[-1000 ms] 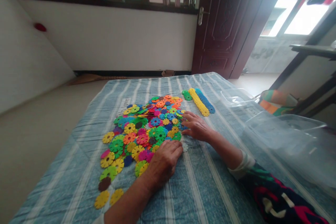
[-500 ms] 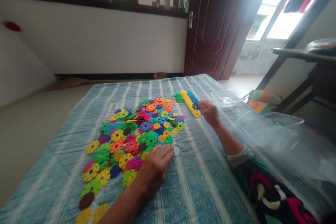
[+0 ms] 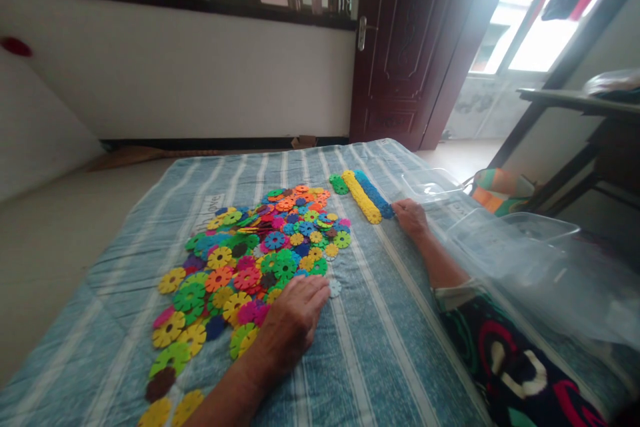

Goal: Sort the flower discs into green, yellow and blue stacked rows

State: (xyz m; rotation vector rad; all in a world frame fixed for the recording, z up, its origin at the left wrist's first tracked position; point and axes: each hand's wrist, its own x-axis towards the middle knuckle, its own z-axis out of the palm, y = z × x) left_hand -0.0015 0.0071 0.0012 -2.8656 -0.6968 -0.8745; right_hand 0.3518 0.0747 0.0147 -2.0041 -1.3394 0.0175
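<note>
A spread heap of colourful notched plastic flower discs [image 3: 247, 277] lies on the striped cloth. My left hand [image 3: 299, 307] rests palm down at the heap's near right edge, fingers stretched out, with a pale disc [image 3: 334, 288] just past the fingertips. Farther right, overlapping discs form a yellow row [image 3: 362, 197] and a blue row [image 3: 371, 192] side by side. Green discs [image 3: 339, 184] lie left of the yellow row's far end. My right hand [image 3: 411, 217] has its fingertips together on a blue disc [image 3: 386, 209] at the blue row's near end.
Clear plastic containers [image 3: 543, 227] stand along the right side of the blue striped cloth [image 3: 395, 320]. Beyond the far edge are a white wall [image 3: 225, 80] and a dark red door [image 3: 405, 47]. A dark table [image 3: 575, 103] stands at the right.
My right hand has moved slightly right and nearer, to the blue row's near end. A dark blue disc that lay across the rows now lines up there. My left hand stays put.
</note>
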